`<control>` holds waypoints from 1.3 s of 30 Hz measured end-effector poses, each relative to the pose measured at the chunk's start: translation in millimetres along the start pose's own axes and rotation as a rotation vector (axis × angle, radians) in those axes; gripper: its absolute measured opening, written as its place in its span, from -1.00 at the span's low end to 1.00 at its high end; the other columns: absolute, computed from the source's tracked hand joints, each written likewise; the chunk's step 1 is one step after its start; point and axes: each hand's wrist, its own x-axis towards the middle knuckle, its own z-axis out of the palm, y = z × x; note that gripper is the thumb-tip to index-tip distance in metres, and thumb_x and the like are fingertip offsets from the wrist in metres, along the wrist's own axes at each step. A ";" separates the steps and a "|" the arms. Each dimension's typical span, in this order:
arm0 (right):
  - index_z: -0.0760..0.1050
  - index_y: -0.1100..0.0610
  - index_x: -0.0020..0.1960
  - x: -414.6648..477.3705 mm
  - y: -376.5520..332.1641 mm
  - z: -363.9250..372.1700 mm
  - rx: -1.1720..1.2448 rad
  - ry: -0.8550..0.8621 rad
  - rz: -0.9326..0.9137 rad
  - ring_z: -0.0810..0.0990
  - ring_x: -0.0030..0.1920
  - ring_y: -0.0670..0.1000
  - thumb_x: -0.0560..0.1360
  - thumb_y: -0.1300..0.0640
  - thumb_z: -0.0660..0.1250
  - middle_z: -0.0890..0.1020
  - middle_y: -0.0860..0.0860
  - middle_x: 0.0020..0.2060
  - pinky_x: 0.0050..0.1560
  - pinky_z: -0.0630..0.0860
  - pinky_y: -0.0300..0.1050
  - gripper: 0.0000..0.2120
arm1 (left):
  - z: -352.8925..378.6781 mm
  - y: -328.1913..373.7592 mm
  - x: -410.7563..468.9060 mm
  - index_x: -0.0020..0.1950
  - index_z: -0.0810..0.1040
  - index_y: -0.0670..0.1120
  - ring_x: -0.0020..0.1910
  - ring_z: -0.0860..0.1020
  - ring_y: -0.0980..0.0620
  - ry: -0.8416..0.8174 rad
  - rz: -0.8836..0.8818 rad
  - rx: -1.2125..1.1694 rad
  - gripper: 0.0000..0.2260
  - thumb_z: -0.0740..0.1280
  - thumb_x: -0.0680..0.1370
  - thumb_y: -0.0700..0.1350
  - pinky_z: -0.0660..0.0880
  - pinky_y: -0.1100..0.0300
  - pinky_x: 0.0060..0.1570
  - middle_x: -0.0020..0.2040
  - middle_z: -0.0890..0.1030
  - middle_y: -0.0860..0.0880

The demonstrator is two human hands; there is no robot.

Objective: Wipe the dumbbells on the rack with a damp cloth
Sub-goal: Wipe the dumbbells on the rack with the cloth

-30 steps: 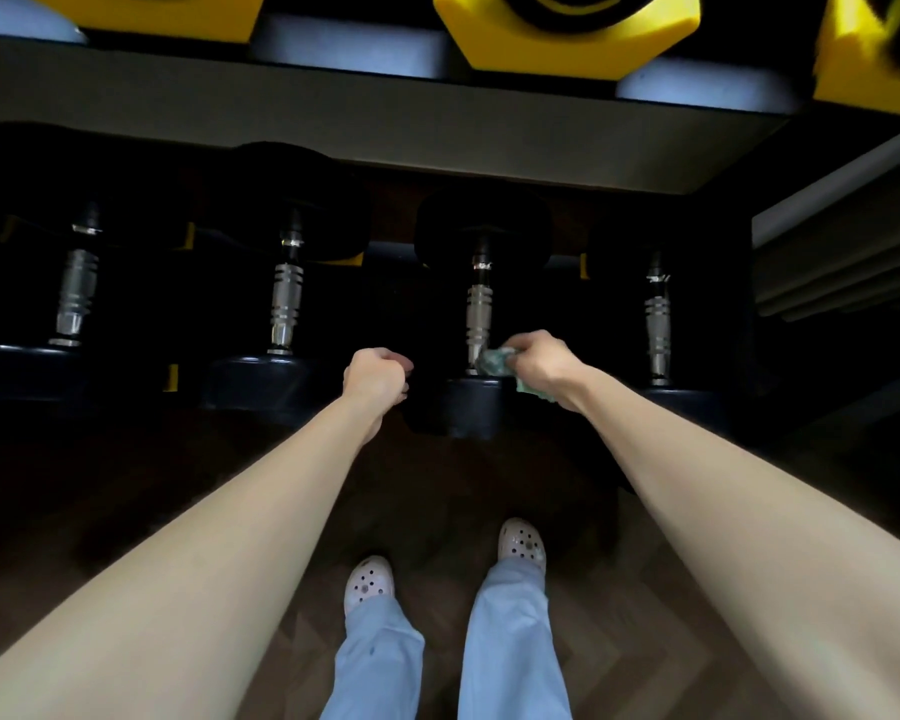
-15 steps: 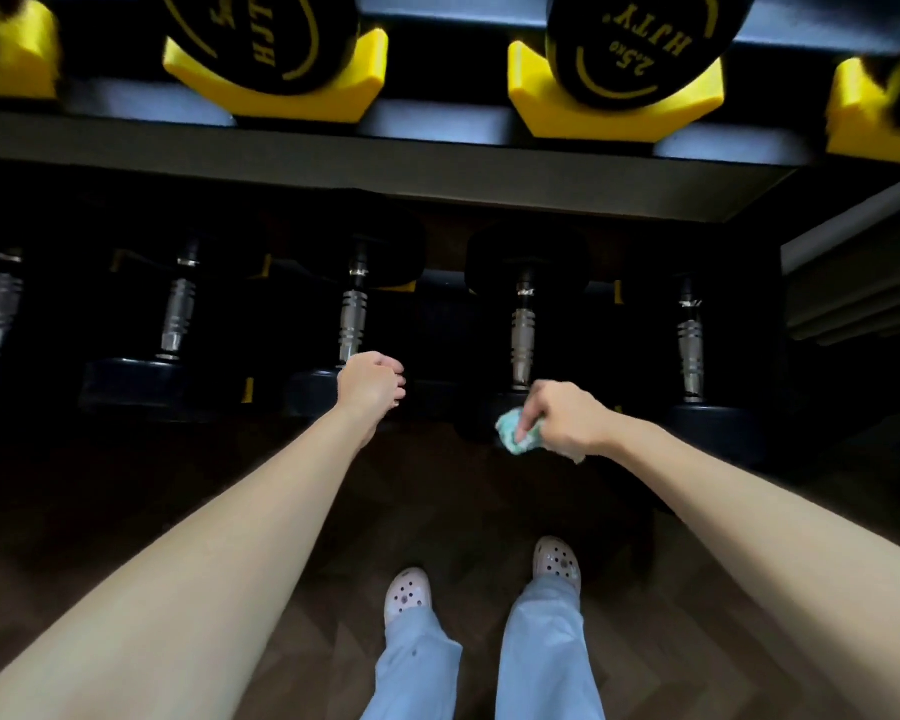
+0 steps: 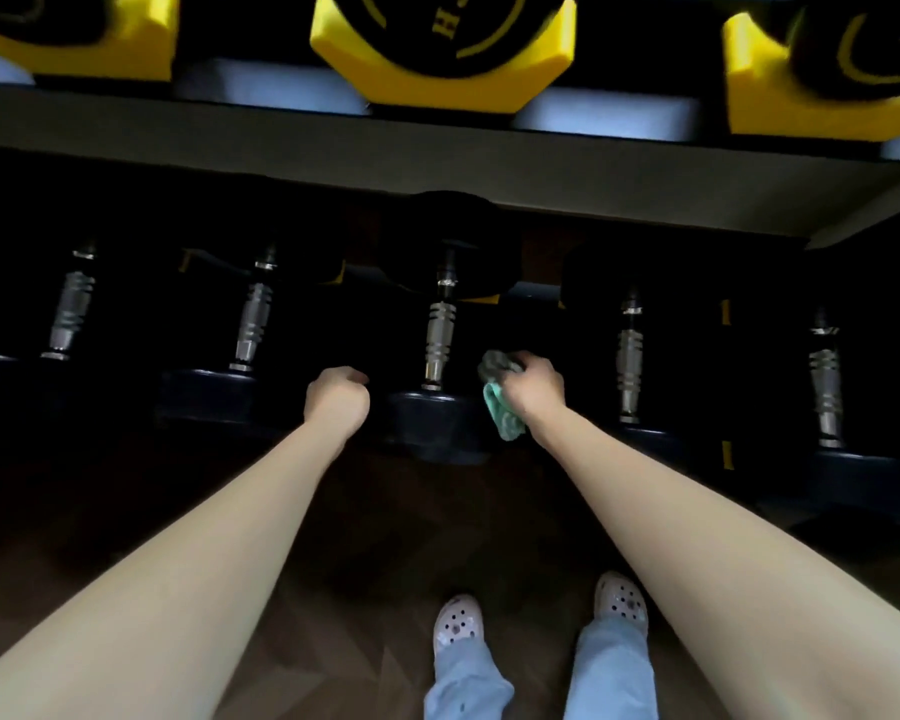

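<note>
Head cam, looking straight down at the low row of the rack (image 3: 437, 163), and it's dim down there. The dumbbell (image 3: 439, 337) in play is the middle one. It has a chrome handle and dark heads, and its long axis runs straight away from the person, near head toward the feet, far head back in the shadow.

The cloth (image 3: 501, 407), greenish and bunched up, sits just right of that handle, down by the right edge of the near head. Whether it's actually pressing on the rubber or only beside it I can't tell in this light. The right hand (image 3: 535, 389) has its fingers curled round the cloth, with a tail of it hanging out below the palm.

The left hand (image 3: 337, 400) is on the other side of the same dumbbell, fingers balled into a fist with nothing in it that I can see.

So the handle lies between the two hands, and the cloth hand is the one that matters — my guess is a short move to the person's left puts it on the handle, then strokes along that away-and-back axis.

The neighbouring dumbbells (image 3: 628, 366) lie parallel on either side, and the yellow-ended dumbbells (image 3: 442, 54) sit higher up on the rack. Pale clogs (image 3: 455, 628) stand on the dark wood floor (image 3: 365, 589).
</note>
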 end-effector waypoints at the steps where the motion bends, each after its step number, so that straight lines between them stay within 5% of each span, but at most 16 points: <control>1: 0.49 0.16 0.28 4.4 -1.2 9.3 -0.026 -0.039 0.016 0.53 0.19 0.19 0.52 0.16 0.25 0.58 0.16 0.15 0.16 0.46 -0.11 -0.67 | -0.8 -2.0 5.6 0.24 0.54 -0.14 0.28 0.44 -0.18 0.019 -0.005 -0.033 -0.63 0.06 0.57 -0.35 0.37 0.11 0.24 0.31 0.47 -0.18; 6: 0.52 0.27 0.19 13.8 -19.3 24.7 -0.180 -0.198 0.005 0.51 0.19 0.20 0.54 0.22 0.19 0.57 0.18 0.15 0.21 0.47 -0.01 -0.72 | -3.0 -15.6 33.3 -0.27 0.60 -0.03 0.11 0.55 -0.22 0.008 -0.036 -0.200 -0.65 0.13 0.55 -0.33 0.48 -0.04 0.21 0.14 0.59 -0.19; 9: 0.58 0.21 0.11 5.7 -25.8 23.1 -0.188 -0.193 -0.046 0.56 0.12 0.16 0.51 0.17 0.27 0.62 0.16 0.08 0.18 0.50 0.02 -0.77 | -5.0 -18.6 38.2 -0.33 0.58 0.01 0.10 0.55 -0.23 -0.009 -0.048 -0.238 -0.63 0.15 0.54 -0.32 0.49 -0.05 0.19 0.12 0.60 -0.19; 17: 0.53 0.05 0.23 -14.5 -60.3 38.0 -0.282 -0.247 -0.219 0.54 0.17 0.13 0.50 0.14 0.26 0.57 0.11 0.16 0.12 0.45 -0.14 -0.69 | -11.8 -16.2 34.5 -0.29 0.59 -0.01 0.08 0.56 -0.19 -0.053 -0.048 -0.271 -0.61 0.09 0.56 -0.32 0.50 0.01 0.18 0.11 0.60 -0.17; 21: 0.50 0.03 0.27 -17.9 -77.5 50.2 -0.410 -0.398 -0.366 0.53 0.11 0.02 0.56 0.14 0.22 0.58 0.06 0.17 -0.11 0.40 -0.24 -0.70 | -16.6 -13.6 31.0 0.09 0.55 -0.16 -0.03 0.54 -0.07 -0.083 -0.034 -0.309 -0.68 0.02 0.59 -0.32 0.50 0.17 -0.12 0.07 0.59 -0.18; 26: 0.54 -0.01 0.22 -24.5 -66.2 49.8 -0.601 -0.438 -0.738 0.39 0.33 0.05 0.54 0.27 0.14 0.46 -0.04 0.32 0.23 0.33 -0.10 -0.64 | -28.3 -16.1 28.8 0.23 0.46 -0.24 -0.07 0.52 -0.04 0.010 0.010 -0.351 -0.70 0.03 0.59 -0.34 0.48 0.15 -0.01 0.01 0.57 -0.17; 31: 0.51 0.07 0.19 -47.4 -57.4 59.3 -0.949 -0.378 -1.128 0.31 0.32 0.10 0.53 0.26 0.15 0.41 -0.04 0.34 0.32 0.24 -0.03 -0.70 | -22.7 -21.6 15.6 0.19 0.48 -0.22 -0.06 0.54 -0.06 0.054 0.005 -0.359 -0.69 0.05 0.56 -0.37 0.50 0.11 0.01 0.03 0.57 -0.19; 35: 0.51 0.10 0.20 -59.2 -43.0 56.3 -1.015 -0.400 -1.217 0.28 0.33 0.05 0.52 0.27 0.17 0.44 -0.03 0.31 0.34 0.13 -0.11 -0.70 | -18.8 -28.4 4.2 0.21 0.48 -0.25 -0.04 0.54 -0.06 0.055 -0.001 -0.384 -0.68 0.05 0.55 -0.39 0.50 0.11 0.00 0.03 0.57 -0.20; 39: 0.58 0.22 0.07 -68.1 -38.1 39.3 -0.918 -0.447 -1.172 0.44 0.14 0.07 0.53 0.18 0.08 0.59 0.07 0.10 0.24 0.23 -0.10 -0.68 | -16.4 -32.1 -7.3 0.21 0.48 -0.25 -0.02 0.53 -0.05 0.065 -0.001 -0.362 -0.69 0.06 0.57 -0.39 0.51 0.12 -0.03 0.05 0.57 -0.20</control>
